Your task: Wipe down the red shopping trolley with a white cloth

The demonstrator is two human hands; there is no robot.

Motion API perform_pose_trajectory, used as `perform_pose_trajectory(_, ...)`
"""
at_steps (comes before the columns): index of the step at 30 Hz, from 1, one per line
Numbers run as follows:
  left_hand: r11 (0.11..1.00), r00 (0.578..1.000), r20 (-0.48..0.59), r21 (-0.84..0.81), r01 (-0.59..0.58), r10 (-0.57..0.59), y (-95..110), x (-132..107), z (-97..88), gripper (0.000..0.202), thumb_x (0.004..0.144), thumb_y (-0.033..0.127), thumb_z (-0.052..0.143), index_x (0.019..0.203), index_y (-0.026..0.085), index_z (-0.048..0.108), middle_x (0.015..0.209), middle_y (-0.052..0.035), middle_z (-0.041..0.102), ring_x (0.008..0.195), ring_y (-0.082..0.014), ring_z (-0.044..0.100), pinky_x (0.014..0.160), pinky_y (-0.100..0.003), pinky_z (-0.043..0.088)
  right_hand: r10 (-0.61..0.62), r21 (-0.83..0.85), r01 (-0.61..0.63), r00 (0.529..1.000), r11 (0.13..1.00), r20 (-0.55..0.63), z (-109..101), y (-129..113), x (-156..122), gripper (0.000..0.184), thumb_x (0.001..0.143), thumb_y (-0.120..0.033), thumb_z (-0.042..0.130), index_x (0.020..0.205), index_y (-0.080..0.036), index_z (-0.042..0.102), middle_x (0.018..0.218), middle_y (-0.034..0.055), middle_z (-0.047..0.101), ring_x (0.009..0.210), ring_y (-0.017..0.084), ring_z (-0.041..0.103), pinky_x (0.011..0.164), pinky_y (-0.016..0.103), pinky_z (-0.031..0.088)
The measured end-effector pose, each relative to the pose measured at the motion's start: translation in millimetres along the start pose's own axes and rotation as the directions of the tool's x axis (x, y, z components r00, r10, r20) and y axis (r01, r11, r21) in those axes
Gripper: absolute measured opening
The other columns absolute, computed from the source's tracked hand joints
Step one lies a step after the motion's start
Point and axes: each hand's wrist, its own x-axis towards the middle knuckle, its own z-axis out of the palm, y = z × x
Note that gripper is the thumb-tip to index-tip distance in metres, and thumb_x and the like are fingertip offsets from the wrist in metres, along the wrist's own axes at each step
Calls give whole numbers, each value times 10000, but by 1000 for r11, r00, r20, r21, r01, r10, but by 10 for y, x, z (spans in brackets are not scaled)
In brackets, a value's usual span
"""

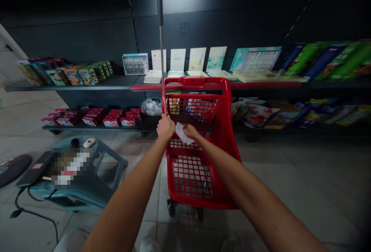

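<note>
A red plastic shopping cart [228, 128] with lattice panels stands in front of me. My left hand [166, 127] is closed around the left edge of its frame. In my right hand [191, 131], a crumpled white cloth or tissue [183, 135] is bunched against the inside of the cart, near the left hand. A thin metal pole [161, 39] with a dark upper sleeve rises along the cart's upper left corner. Whether it is fixed to the cart I cannot tell.
Behind the cart, a dark shelf [116, 82] holds boxes, upright booklets [197, 59] and bagged goods [257, 114]. Red packs [113, 117] lie on the lower shelf. At left, a blue-grey stool [84, 194] carries a dark device with a cable [37, 213].
</note>
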Motion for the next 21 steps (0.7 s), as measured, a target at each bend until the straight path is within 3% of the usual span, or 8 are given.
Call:
perform_pose_trajectory(3,1000,1000,6,-8,4,-4,4,4,-5,412,1039,398,272,1270,173,527,1260,-231,687,1172,-357,675,958,-475,505,200,12,-201,968,980,-154,-298,-80,339,496,1014,-237,272,1180,-54,703,1032,167,742,942,266,702,823,362,564)
perform_pose_trajectory(5,1000,1000,10,-10,5,-5,6,10,-7,407,1039,397,271,1274,180,522,1260,-228,688,1167,-356,678,959,-477,505,249,63,-244,885,968,-394,-552,-190,498,587,982,-182,175,1357,-27,598,1227,216,691,1106,282,670,942,402,540)
perform_pose_trajectory(8,1000,1000,15,-5,2,-2,13,10,-12,405,1041,389,258,1271,181,518,1264,-229,684,1162,-359,679,961,-484,503,-13,-81,-48,787,996,-617,-868,-346,548,635,957,-129,217,1570,-110,380,1584,168,429,1459,255,422,1200,461,346)
perform_pose_trajectory(10,1000,1000,13,3,0,0,21,3,-16,406,1041,382,253,1275,178,513,1273,-231,679,1166,-362,676,963,-488,501,-249,-286,108,817,952,-521,-928,-366,479,683,946,-86,249,1624,-169,277,1688,92,252,1571,230,203,1274,509,181)
perform_pose_trajectory(12,1000,1000,10,14,1,-1,30,-2,-18,406,1041,383,253,1278,178,511,1278,-229,678,1165,-358,678,965,-483,501,-342,-392,195,872,899,-350,-822,-283,365,698,937,-49,254,1625,-160,275,1704,73,209,1592,214,117,1292,514,106)
perform_pose_trajectory(16,999,1000,2,38,8,-8,39,7,-6,399,1041,395,268,1268,183,518,1270,-223,687,1163,-343,684,965,-464,505,-292,-412,256,956,875,-25,-287,105,88,697,906,8,255,1584,-105,372,1684,95,259,1589,198,138,1307,433,112)
perform_pose_trajectory(19,998,1000,-10,55,13,-13,39,21,13,398,1042,404,272,1262,190,526,1266,-217,691,1157,-338,688,958,-454,510,-207,-390,232,973,891,105,37,361,-125,749,846,51,302,1572,-106,394,1686,92,243,1589,214,137,1305,450,115)
perform_pose_trajectory(21,998,1000,-17,62,18,-17,43,24,22,400,1043,408,270,1260,194,530,1264,-210,694,1148,-330,693,953,-443,513,-182,-358,231,969,905,165,94,424,-238,768,816,69,325,1552,-119,433,1678,92,263,1578,213,188,1296,435,149)
